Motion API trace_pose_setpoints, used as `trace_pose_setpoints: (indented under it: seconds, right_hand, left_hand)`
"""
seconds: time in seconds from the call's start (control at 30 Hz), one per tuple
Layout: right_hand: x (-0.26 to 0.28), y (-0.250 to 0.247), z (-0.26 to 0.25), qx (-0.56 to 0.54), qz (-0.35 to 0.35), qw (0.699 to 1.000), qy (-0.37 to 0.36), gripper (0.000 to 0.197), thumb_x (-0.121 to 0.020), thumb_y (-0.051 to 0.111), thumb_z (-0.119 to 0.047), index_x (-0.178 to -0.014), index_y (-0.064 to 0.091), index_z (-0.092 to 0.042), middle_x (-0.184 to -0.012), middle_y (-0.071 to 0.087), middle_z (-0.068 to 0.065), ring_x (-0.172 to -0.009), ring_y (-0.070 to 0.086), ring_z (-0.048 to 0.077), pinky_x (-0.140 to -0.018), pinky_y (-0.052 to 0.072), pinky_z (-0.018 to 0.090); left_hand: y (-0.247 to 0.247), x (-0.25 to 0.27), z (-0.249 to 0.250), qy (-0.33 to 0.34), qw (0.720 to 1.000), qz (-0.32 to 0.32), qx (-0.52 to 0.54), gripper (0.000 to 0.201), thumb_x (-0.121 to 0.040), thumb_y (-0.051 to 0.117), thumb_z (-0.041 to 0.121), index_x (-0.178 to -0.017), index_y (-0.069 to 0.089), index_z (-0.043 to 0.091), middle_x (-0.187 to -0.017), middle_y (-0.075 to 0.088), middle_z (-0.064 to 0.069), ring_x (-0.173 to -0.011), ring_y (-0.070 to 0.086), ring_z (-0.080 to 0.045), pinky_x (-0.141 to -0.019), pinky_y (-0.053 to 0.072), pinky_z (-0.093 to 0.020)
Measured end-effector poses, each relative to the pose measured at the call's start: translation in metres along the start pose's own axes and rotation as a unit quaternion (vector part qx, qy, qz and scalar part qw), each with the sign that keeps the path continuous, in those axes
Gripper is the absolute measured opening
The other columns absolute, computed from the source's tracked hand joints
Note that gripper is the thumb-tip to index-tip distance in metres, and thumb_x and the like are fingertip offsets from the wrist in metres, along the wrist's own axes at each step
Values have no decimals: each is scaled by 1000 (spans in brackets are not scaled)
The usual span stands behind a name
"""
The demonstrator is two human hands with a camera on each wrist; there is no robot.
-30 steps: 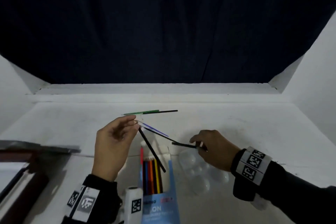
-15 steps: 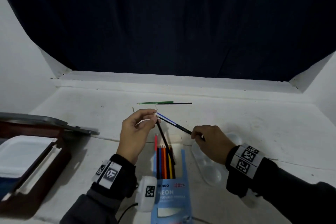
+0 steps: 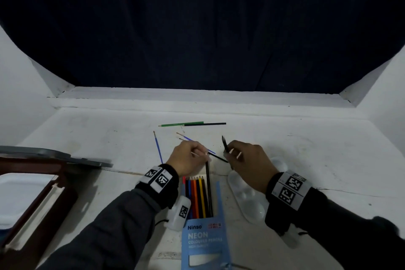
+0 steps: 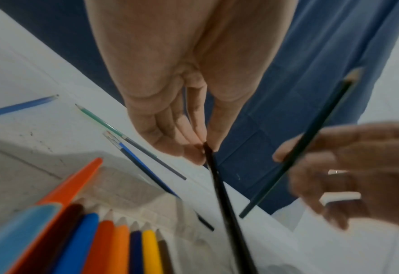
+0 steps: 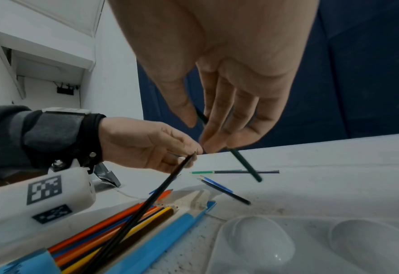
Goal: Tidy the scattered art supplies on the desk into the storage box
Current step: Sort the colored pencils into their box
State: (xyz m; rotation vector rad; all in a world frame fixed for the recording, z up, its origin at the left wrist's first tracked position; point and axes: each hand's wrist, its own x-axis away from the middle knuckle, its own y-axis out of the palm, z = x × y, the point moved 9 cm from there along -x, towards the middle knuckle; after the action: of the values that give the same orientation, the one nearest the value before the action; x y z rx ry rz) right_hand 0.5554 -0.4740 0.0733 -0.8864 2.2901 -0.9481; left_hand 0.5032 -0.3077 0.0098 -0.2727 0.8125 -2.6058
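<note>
Head view: your left hand (image 3: pixel 186 156) pinched a black pencil (image 3: pixel 208 188) entering the pack (image 3: pixel 202 232); right hand (image 3: pixel 245 160) gripped a dark green pencil (image 3: pixel 225 143). Skewed entry risked jamming against neighbours.

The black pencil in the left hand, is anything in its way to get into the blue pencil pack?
Nothing visible blocks it. The left hand pinches the black pencil by its top, and its lower end already sits inside the open blue pencil pack, beside the other coloured pencils.

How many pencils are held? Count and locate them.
2. Black pencil in left hand, lower end in pencil pack; dark green pencil in right hand. More may be hidden.
</note>
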Motion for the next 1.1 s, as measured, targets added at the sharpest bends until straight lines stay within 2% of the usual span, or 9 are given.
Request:
trace_pose_setpoints:
  seconds: [0.07, 0.13, 0.27, 0.43, 0.6, 0.73, 0.83, 0.97, 1.1]
  right_hand:
    - [-3, -1, -6, 12, 20, 1000, -15, 24, -97, 55, -28, -82, 61, -11, -75, 61, 2, -68, 56, 18, -69, 46, 32]
    - [-5, 0, -9, -13, 22, 1000, -9, 28, -98, 53, -28, -79, 59, -8, -75, 58, 4, -67, 54, 19, -68, 44, 31]
    - [-8, 11, -5, -68, 6, 997, 27, 23, -97, 56, -25, -80, 58, -10, -65, 59, -2, -61, 60, 21, -64, 53, 36]
    - [-11, 38, 2, -103, -23, 992, 73, 13, -93, 61, -17, -103, 56, -10, -81, 65, 6, -63, 68, 24, -62, 59, 43]
    - [-14, 57, 4, -50, -56, 995, 65, 59, -88, 62, -8, -137, 31, -20, -82, 63, 7, -68, 66, 23, -66, 59, 44]
    - [-11, 82, 13, -1, -158, 983, 97, 90, -84, 63, -8, -153, 8, -25, -90, 67, 11, -78, 67, 23, -73, 59, 37]
    - [-8, 95, 12, 28, -219, 969, 108, 77, -81, 67, -12, -147, 28, -14, -100, 66, 16, -90, 66, 29, -80, 58, 44]
    - [-4, 104, 7, 100, -256, 957, 94, 58, -77, 68, -17, -128, 44, -8, -100, 64, 13, -91, 63, 29, -79, 57, 44]
    - [1, 109, 8, 133, -272, 949, 89, 42, -78, 62, -15, -116, 45, -9, -95, 62, 11, -86, 63, 28, -71, 58, 40]
  left_hand:
    - [5, 4, 2, 13, 996, -15, -89, 4, -87, 70, 23, -88, 74, 21, -82, 67, 12, -77, 62, 0, -60, 42, -2]
    - [10, 9, 3, 36, 990, -36, -132, 7, -87, 70, 25, -92, 72, 20, -88, 67, 7, -80, 64, -7, -62, 44, -5]
    - [30, 22, 4, 85, 947, -113, -289, 23, -87, 70, 39, -103, 71, 23, -102, 63, 0, -97, 60, -17, -89, 49, -33]
    - [38, 46, 1, 134, 906, -144, -375, 45, -88, 64, 51, -125, 61, 26, -127, 52, 3, -120, 47, -17, -107, 24, -37]
    - [25, 72, -3, 172, 907, -114, -368, 50, -93, 58, 48, -138, 51, 27, -143, 45, 7, -133, 38, -15, -109, 17, -35]
    - [20, 87, -16, 162, 897, -129, -391, 56, -93, 57, 48, -141, 47, 21, -147, 41, 6, -140, 31, -15, -109, 16, -37]
    - [20, 90, -21, 155, 894, -139, -396, 56, -94, 55, 49, -142, 46, 21, -149, 38, 7, -140, 30, -13, -107, 19, -38]
    - [20, 87, -23, 149, 890, -134, -409, 54, -91, 58, 52, -136, 52, 24, -144, 43, 10, -136, 36, -12, -100, 24, -40]
    - [21, 83, -25, 134, 888, -141, -416, 60, -91, 59, 53, -143, 48, 25, -150, 40, 10, -140, 31, -12, -106, 24, -43]
